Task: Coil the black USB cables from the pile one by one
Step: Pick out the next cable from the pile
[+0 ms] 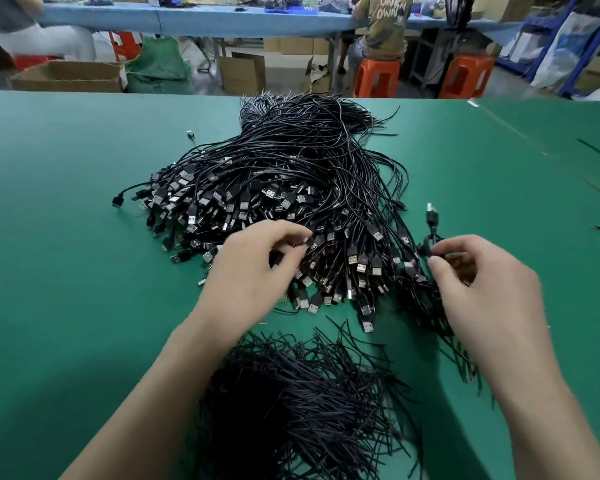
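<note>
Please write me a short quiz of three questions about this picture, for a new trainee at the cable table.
1. True or false: the right hand holds a cable whose plug points up.
2. Where do the fingers of the left hand pinch? A) in the pile of USB cables B) in a drawer C) on a pair of scissors
3. Fill in: the table surface is ____.
Key: 1 true; 2 A; 3 green.

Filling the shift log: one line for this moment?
left hand at USB cable pile; right hand pinches coiled cable; black wire ties nearest
</note>
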### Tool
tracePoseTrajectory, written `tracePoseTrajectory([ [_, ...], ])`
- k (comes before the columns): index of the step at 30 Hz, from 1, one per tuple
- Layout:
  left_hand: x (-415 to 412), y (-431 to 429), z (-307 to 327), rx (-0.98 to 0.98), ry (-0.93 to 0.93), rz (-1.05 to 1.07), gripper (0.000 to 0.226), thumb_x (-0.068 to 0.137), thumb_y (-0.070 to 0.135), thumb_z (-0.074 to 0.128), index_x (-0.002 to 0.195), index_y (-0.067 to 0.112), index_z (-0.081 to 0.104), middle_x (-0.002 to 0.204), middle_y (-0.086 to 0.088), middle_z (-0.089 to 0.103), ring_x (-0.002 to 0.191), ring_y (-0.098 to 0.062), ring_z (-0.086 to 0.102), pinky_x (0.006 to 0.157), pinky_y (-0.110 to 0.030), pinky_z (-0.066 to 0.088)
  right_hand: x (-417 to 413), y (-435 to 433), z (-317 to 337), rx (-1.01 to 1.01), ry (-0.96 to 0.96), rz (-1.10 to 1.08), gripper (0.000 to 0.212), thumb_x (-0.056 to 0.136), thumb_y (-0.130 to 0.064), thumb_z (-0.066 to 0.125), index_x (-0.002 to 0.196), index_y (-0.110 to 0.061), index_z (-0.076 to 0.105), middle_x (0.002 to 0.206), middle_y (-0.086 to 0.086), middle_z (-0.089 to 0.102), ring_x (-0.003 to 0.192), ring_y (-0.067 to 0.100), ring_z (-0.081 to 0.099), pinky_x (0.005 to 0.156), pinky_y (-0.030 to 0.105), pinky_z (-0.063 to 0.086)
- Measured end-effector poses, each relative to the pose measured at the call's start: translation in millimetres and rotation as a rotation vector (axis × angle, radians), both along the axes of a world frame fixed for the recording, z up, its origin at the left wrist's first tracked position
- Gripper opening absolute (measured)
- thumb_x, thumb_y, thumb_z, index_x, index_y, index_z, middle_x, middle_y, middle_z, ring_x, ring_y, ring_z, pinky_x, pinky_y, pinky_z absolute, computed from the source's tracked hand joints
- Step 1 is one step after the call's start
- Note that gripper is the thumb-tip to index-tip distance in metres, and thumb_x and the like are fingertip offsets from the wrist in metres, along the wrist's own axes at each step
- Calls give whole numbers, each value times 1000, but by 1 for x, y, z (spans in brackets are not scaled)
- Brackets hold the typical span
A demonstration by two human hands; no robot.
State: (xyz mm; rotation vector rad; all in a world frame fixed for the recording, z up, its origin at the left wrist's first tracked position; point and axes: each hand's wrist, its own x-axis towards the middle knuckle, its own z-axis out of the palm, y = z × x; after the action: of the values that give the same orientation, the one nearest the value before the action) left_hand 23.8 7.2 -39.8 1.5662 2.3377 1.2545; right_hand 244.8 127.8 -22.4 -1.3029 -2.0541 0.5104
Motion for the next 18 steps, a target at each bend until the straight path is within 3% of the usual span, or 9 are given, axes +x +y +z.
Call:
tracePoseTrajectory([
  [2,-14,12,0,-47,54,85,25,98,26,66,122,30,72,106,21,67,90,7,62,87,-16,51,6,4,-2,-8,-189,-71,23,95,-34,65,115,-23,70,111,5,64,108,26,58,91,42,49],
  [5,-31,36,3,-99,174,179,29,100,35,62,126,24,68,107,10,64,85,-7,62,86,-36,55,8,2,0,-78,-404,-95,46,95,-48,59,133,-23,62,132,7,52,128,29,42,99,48,41],
  [10,-47,77,11,-267,367,342,36,97,56,61,110,24,70,102,-3,71,99,-32,68,73,-35,42,-2,-11,7,-89,-379,26,46,94,-52,58,134,-28,59,131,-1,49,130,22,39,101,47,39],
  [14,-53,94,18,-411,469,332,41,93,60,66,99,20,72,101,-7,72,98,-35,69,70,-34,39,-12,-23,7,-72,-357,117,43,95,-54,55,132,-32,57,127,-7,49,130,16,39,105,46,35],
  [18,-58,98,28,-569,418,263,32,90,50,70,97,19,72,104,-6,70,97,-33,67,72,-34,44,-15,-27,6,-6,-311,143,39,96,-51,56,129,-31,59,124,-9,51,128,14,41,114,42,31],
])
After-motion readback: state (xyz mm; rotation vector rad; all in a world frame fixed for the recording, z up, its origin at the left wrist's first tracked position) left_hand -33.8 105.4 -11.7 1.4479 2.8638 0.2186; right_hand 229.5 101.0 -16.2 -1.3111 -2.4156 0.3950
